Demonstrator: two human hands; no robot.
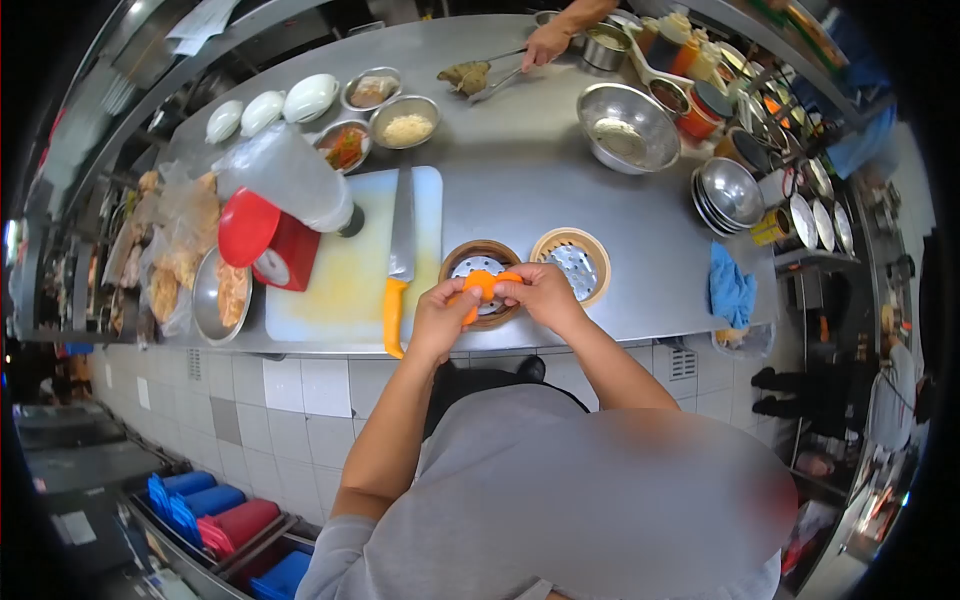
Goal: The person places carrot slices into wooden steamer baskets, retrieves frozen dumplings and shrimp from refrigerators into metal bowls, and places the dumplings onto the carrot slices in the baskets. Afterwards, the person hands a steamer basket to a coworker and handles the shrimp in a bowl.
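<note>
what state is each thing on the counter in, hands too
Left hand: closed on the orange item
Right hand: closed on it too
Orange item: held over the dark steamer
Dark steamer: open, partly hidden by the hands
Light steamer: open
Knife: lying on the board
Board: lying flat
Big bowl: upright, open
Small bowls: stacked
Cloth: crumpled
Tongs: in another person's hand

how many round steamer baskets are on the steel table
2: a darker steamer basket below the left hand and right hand, and a paler steamer basket just to its right. Others could be hidden.
</note>
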